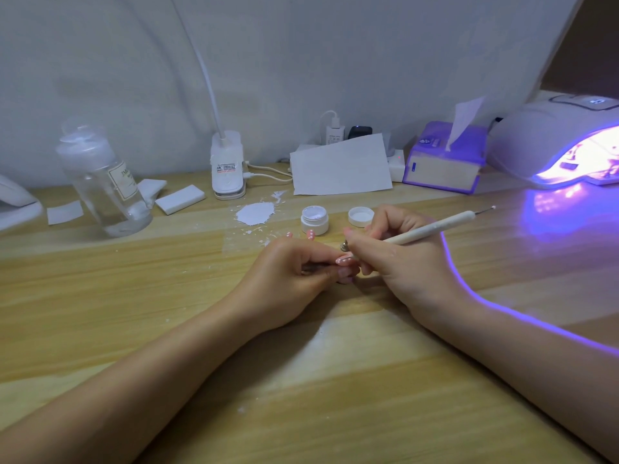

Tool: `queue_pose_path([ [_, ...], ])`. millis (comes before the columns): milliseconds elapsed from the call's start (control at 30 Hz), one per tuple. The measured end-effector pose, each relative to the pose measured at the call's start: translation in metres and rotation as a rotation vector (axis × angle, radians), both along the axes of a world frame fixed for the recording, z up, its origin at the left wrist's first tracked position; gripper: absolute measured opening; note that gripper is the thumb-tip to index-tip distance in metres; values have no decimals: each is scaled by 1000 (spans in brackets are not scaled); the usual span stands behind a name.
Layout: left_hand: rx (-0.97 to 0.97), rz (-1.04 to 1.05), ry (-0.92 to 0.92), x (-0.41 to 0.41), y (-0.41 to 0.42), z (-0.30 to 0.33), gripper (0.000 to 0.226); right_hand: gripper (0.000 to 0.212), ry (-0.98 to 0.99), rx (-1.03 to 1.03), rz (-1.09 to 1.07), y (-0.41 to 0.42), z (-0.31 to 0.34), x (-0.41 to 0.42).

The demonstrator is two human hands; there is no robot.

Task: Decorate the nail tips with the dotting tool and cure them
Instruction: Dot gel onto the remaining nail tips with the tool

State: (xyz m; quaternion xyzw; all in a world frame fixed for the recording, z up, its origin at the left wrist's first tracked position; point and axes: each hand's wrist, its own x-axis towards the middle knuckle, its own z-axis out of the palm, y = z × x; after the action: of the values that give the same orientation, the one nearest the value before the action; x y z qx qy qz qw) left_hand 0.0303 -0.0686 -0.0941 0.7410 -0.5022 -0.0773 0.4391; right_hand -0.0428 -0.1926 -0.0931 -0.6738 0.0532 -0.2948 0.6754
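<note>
Right hand (395, 256) pinches dotting tool (432, 227), long axis running up-right, working end down-left over nail tip (345, 260). Left hand (294, 276) grips nail tip's holder, just left, above counter (134, 296).

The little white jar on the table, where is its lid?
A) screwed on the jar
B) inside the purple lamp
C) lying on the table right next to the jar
C: the jar stands open and the lid lies upside down on the table beside it.
</note>
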Motion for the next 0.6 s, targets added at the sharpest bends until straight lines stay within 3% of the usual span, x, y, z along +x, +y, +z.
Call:
queue_pose_path([
  [467, -16, -11, 38, -1, -1, 1, 26, 41, 6, 18, 11, 0, 1, 0],
  [600, 7, 7, 3, 0, 0, 0, 17, 41, -2, 15, 23, 1, 1, 0],
])
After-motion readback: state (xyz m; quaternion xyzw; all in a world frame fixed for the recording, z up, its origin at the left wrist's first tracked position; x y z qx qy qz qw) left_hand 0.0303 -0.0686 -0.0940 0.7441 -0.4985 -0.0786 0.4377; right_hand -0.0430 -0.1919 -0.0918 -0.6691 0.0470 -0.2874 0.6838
